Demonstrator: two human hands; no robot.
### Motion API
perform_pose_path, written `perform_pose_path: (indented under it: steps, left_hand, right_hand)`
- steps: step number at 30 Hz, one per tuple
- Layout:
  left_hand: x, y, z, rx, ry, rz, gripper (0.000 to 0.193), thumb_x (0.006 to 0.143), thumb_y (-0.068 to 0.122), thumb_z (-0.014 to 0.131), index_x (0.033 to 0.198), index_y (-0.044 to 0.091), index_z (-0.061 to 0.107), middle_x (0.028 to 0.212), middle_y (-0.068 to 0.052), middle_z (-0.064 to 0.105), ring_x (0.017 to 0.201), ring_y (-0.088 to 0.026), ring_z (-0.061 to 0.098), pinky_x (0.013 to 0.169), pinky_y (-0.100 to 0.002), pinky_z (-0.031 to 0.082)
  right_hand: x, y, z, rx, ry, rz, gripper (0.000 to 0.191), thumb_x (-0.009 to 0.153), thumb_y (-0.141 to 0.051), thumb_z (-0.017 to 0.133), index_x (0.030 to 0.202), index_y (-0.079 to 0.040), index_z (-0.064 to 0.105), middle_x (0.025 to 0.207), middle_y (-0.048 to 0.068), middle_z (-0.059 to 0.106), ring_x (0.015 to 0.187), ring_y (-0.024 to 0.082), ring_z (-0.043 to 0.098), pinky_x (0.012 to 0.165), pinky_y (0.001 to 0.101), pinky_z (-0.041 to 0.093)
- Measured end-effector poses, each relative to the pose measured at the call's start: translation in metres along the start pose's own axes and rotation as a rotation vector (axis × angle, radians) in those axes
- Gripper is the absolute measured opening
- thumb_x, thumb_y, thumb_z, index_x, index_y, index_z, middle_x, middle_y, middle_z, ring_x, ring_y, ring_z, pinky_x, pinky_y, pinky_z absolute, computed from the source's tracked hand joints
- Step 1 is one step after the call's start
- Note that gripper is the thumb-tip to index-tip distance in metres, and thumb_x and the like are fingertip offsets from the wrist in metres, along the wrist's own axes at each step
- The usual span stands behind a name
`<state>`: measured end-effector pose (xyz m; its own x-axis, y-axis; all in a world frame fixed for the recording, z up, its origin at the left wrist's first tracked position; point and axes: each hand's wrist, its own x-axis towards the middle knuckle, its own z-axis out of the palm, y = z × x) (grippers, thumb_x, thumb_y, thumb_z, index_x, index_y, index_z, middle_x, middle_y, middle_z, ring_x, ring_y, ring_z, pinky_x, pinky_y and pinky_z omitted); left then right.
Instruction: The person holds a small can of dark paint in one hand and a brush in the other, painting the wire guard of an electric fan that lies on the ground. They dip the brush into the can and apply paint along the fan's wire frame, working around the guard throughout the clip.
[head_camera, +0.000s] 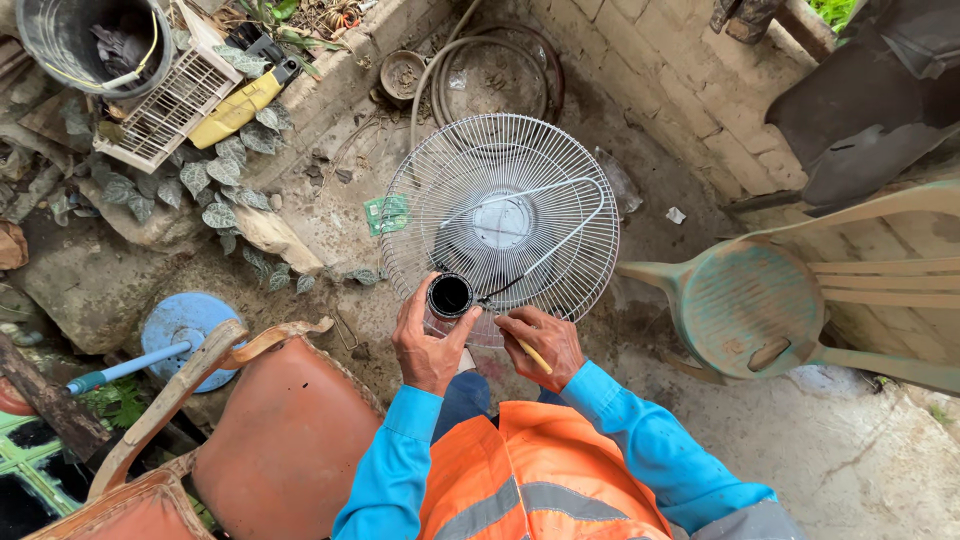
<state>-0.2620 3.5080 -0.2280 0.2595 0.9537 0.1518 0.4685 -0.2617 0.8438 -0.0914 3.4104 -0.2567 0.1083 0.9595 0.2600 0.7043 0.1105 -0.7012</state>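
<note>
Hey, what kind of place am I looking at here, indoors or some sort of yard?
Probably an outdoor backyard work corner. A rough block wall edges bare dirt ground, leafy plants creep over stones, and a worn plastic chair sits nearby. The hands, left and right, hold a wire fan guard.

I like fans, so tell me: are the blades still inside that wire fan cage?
No. The wire fan cage shows only its round middle hub and ground behind the wires, with no blades.

A: The fan guard (500, 215) is silvery white wire, and the ring (450, 296) is black.

B: The sleeves (640, 440) are bright blue, the vest (530, 480) orange with grey stripes, and the chair (760, 305) faded green.
</note>
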Motion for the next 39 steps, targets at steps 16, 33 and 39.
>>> perform_pose_path:
  steps: [16,33,39]
  left_hand:
    - [0.004,-0.005,0.004,0.004,-0.016,-0.033,0.069,0.077,0.023,0.091,0.136,0.002,0.061,0.128,-0.018,0.069,0.117,-0.034,0.070,0.096,-0.042,0.058]
    - [0.004,-0.023,-0.005,0.017,0.028,-0.039,0.070,0.076,0.020,0.092,0.137,0.002,0.061,0.126,-0.018,0.070,0.114,-0.033,0.070,0.095,-0.042,0.057]
    - [0.005,-0.023,-0.010,-0.086,0.003,-0.197,0.069,0.077,0.021,0.090,0.137,0.007,0.060,0.120,-0.013,0.067,0.103,-0.026,0.072,0.072,-0.034,0.061]
  right_hand:
    - [0.003,-0.006,0.002,0.006,0.055,0.035,0.030,0.082,-0.007,0.080,0.112,-0.012,0.074,0.100,0.007,0.072,0.076,0.027,0.072,0.059,0.0386,0.057]
    - [0.087,-0.006,-0.023,0.120,-0.115,0.485,0.017,0.091,-0.018,0.075,0.088,-0.002,0.082,0.063,0.008,0.073,0.054,0.020,0.067,0.070,0.0327,0.049]
    - [0.142,-0.006,-0.014,0.211,-0.329,0.567,0.030,0.088,-0.028,0.073,0.086,0.002,0.080,0.057,0.012,0.071,0.045,0.018,0.069,0.045,0.0343,0.055]
